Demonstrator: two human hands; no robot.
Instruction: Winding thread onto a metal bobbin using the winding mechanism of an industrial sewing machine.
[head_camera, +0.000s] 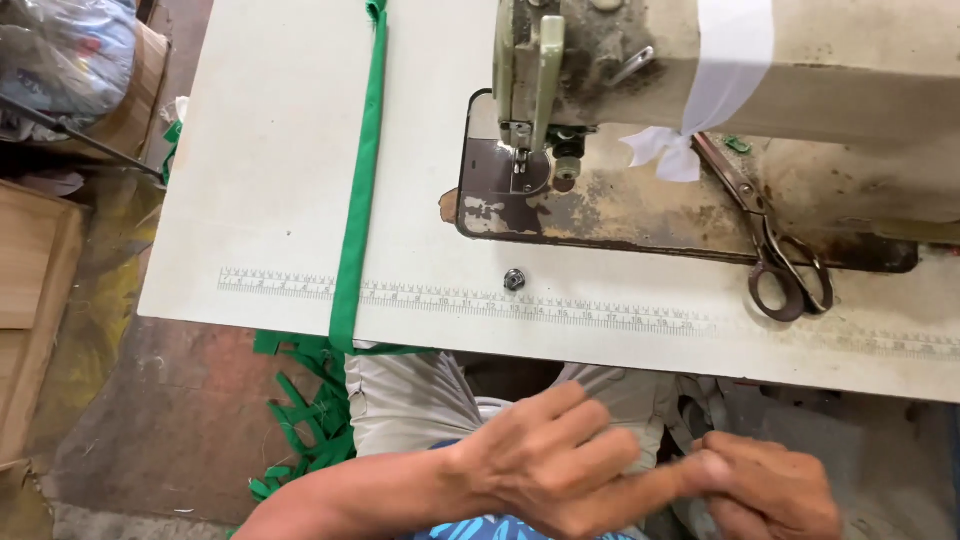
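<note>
Both hands sit low over the lap, below the table edge. Left hand (550, 465) is loose, fingers spread, its index finger stretched toward the right hand (770, 490), which pinches that fingertip; no tool or fabric in either. Above the hands: white sewing table (280, 150) w/ printed ruler, worn sewing machine (700, 70), scissors (775, 250) upper right. Green fabric strip (358, 200) runs up-left, scraps piled by the left forearm.
</note>
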